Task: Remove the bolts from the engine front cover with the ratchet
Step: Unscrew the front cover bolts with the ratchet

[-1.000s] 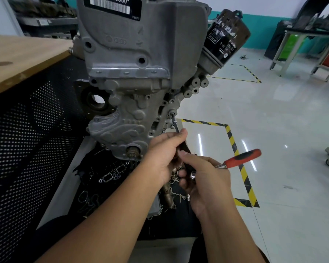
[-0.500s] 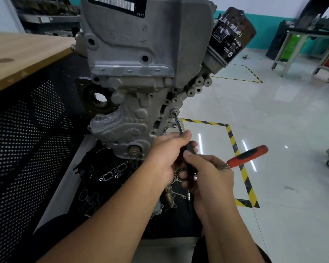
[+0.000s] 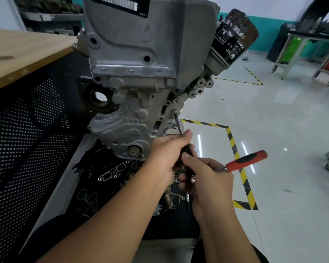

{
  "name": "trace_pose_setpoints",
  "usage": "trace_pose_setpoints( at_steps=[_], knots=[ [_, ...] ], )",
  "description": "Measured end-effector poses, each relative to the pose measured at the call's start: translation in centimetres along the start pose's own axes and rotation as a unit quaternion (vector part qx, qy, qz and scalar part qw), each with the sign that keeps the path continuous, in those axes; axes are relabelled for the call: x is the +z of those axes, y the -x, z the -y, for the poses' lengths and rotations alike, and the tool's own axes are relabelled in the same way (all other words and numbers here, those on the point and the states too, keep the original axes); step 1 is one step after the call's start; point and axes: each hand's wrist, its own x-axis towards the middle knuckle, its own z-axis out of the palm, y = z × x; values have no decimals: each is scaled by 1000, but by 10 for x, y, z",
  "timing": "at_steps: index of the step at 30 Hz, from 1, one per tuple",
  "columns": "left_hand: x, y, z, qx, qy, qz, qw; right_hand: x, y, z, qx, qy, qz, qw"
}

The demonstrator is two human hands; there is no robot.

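Head view: the ratchet (image 3: 243,160), on a long extension bar (image 3: 179,126), is seated on 1 bolt (image 3: 175,112) at the front cover's (image 3: 133,118) right edge. The left hand (image 3: 167,150) grips the bar; the right hand (image 3: 207,177) curls around the ratchet head. Loosening appears underway; the next move calls for swinging the handle.

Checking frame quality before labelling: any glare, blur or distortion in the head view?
Head view: ceiling-light streaks glare on the glossy floor; wide-angle bending curves the wooden bench edge; the engine front cover is evenly lit and sharp; left hand, right hand and ratchet are slightly soft.
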Motion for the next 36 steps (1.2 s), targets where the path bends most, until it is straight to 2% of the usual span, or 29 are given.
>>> trace_pose_setpoints(
  at_steps=[2, 3, 4, 5, 7, 9, 11, 12, 13, 15, 17, 18, 20, 23, 25, 27, 29, 31, 33, 34, 36],
  knots=[
    [3, 4, -4, -62, 46, 39, 996, -1, 0, 6, 121, -113, 60, 984],
    [4, 5, -6, -82, 68, 52, 993, -2, 0, 9, 186, -186, 91, 960],
    [4, 5, -6, -87, 80, 55, 991, -3, -1, 9, 223, -239, 103, 939],
    [4, 3, -5, -84, 81, 50, 992, -3, -2, 9, 230, -248, 103, 935],
    [5, 2, -5, -71, 57, 23, 996, -2, -1, 6, 172, -153, 75, 970],
    [6, 1, -5, -59, 31, 8, 998, -1, 0, 4, 56, -35, 20, 998],
    [5, -2, -3, -34, 19, 0, 999, -2, 0, 0, -36, 40, -9, 999],
    [5, -3, -3, -22, 18, -8, 1000, -2, -1, -1, -50, 58, -17, 997],
    [5, -3, -3, -18, 23, -12, 1000, -1, 0, -1, -43, 56, -16, 997],
    [5, -2, -7, -38, 45, -6, 998, 0, 3, 3, 41, -24, 36, 998],
    [5, -2, -11, -63, 71, 3, 995, 0, 4, 5, 164, -158, 110, 968],
    [6, -3, -11, -65, 77, 2, 995, -1, 3, 5, 193, -197, 123, 953],
    [8, -6, -11, -63, 75, -11, 995, -2, 0, 5, 190, -183, 113, 958],
    [11, -5, -12, -66, 66, -30, 995, 2, 1, 2, 83, -80, 39, 993],
    [11, -6, -12, -66, 71, -41, 994, 3, 1, -1, 11, -31, 1, 999],
    [10, -8, -11, -63, 74, -42, 994, 1, 1, -3, -22, -3, -21, 1000],
    [9, -9, -10, -67, 78, -27, 994, 0, 1, -1, -4, -9, -13, 1000],
    [8, -7, -11, -85, 84, 1, 993, -1, 0, 4, 89, -86, 46, 991],
    [6, -4, -12, -107, 81, 35, 990, -4, -2, 8, 198, -225, 99, 949],
    [5, -3, -12, -113, 73, 52, 990, -5, -3, 10, 220, -273, 102, 931],
    [4, -2, -13, -110, 50, 70, 990, -6, -2, 11, 211, -269, 101, 934]
  ],
)
